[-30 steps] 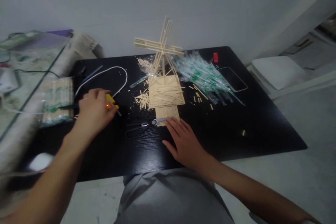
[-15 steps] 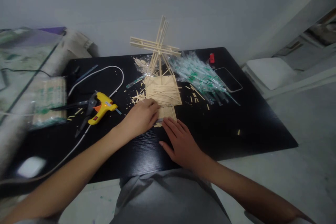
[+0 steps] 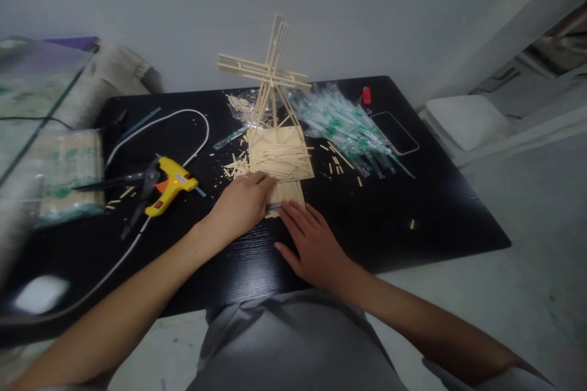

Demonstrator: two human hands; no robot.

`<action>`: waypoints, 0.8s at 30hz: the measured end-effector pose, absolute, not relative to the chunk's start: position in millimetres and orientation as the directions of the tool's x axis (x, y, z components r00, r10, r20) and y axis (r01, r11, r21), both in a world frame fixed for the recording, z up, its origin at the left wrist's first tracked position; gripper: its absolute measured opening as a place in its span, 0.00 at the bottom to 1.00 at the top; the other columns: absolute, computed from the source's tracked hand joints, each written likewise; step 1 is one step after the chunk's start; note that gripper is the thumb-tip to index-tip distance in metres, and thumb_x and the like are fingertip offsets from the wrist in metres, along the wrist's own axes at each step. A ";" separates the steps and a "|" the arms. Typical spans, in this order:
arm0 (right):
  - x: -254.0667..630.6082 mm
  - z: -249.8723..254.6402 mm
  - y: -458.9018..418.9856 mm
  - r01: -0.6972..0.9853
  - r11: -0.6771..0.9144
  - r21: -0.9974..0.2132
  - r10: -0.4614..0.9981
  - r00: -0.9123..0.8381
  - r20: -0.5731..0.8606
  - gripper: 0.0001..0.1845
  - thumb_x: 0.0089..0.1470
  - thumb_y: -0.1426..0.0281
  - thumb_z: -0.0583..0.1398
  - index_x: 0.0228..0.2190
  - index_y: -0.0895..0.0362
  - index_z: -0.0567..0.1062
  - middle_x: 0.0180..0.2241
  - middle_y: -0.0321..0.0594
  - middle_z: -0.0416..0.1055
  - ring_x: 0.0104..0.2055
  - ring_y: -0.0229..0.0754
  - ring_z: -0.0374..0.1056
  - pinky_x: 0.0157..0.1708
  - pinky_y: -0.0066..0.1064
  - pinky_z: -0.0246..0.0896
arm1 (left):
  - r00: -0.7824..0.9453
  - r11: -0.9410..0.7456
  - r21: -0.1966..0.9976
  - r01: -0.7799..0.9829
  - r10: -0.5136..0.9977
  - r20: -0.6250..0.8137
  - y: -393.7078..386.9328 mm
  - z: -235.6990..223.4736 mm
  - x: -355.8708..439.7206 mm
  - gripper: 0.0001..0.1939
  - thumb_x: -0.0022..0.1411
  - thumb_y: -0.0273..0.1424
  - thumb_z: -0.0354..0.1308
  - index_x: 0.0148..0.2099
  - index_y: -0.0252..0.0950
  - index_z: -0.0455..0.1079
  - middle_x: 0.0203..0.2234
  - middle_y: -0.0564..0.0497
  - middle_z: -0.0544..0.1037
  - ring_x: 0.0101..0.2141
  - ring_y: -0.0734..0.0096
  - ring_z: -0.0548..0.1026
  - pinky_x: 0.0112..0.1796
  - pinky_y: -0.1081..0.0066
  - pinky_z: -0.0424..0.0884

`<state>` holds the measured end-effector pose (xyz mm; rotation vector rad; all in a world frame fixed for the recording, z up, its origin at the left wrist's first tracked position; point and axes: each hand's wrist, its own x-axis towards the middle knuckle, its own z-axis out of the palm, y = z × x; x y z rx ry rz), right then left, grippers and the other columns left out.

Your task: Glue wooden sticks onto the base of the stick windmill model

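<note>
Stick row [image 3: 293,192] lies mid-tabletop [image 3: 367,226], between my hands. My left hand [image 3: 242,203] curls at its left edge; can't tell if gripping. My right hand [image 3: 314,244] is flat, thumb apart, fingertips on the row by a grey blade [image 3: 274,205]. Yellow glue gun [image 3: 173,186] left, stick frame [image 3: 271,78] behind.

Dim grey light is cast over the bench [image 3: 385,220], a soft glare is reflected near its front edge, and the bag of sticks [image 3: 71,177] is blurred.
</note>
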<state>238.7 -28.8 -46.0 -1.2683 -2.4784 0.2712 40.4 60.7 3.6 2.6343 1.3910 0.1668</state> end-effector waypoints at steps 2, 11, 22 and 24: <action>238.7 -46.3 -28.9 0.748 0.580 -0.322 0.814 -0.541 0.210 0.32 0.71 0.59 0.54 0.67 0.68 0.64 0.69 0.56 0.61 0.73 0.54 0.55 0.71 0.52 0.53 | 0.570 -0.562 0.181 0.807 0.822 0.011 60.5 5.1 39.6 0.21 0.65 0.19 0.50 0.57 0.33 0.73 0.47 0.40 0.79 0.50 0.53 0.79 0.53 0.56 0.75; 238.7 -43.8 -28.7 0.747 0.570 -0.344 0.821 -0.535 0.199 0.32 0.71 0.60 0.54 0.68 0.63 0.63 0.70 0.54 0.61 0.73 0.53 0.55 0.71 0.52 0.52 | 0.594 -0.586 0.212 0.782 0.804 0.029 62.7 4.5 34.8 0.21 0.67 0.22 0.50 0.59 0.33 0.71 0.49 0.39 0.79 0.50 0.51 0.78 0.53 0.53 0.75; 239.2 -45.6 -28.7 0.745 0.576 -0.337 0.817 -0.534 0.217 0.32 0.71 0.60 0.54 0.67 0.65 0.64 0.70 0.54 0.61 0.73 0.53 0.56 0.71 0.51 0.52 | 0.628 -0.612 0.296 0.733 0.777 0.052 57.0 0.5 23.6 0.29 0.66 0.39 0.61 0.66 0.33 0.64 0.61 0.37 0.71 0.61 0.49 0.71 0.60 0.54 0.70; 239.4 -45.0 -28.5 0.744 0.573 -0.344 0.819 -0.532 0.213 0.31 0.70 0.60 0.55 0.67 0.63 0.64 0.70 0.54 0.62 0.73 0.53 0.56 0.71 0.52 0.52 | 0.635 -0.615 0.299 0.729 0.771 0.037 57.5 0.3 21.5 0.34 0.64 0.41 0.64 0.67 0.33 0.63 0.63 0.36 0.70 0.62 0.48 0.71 0.61 0.54 0.70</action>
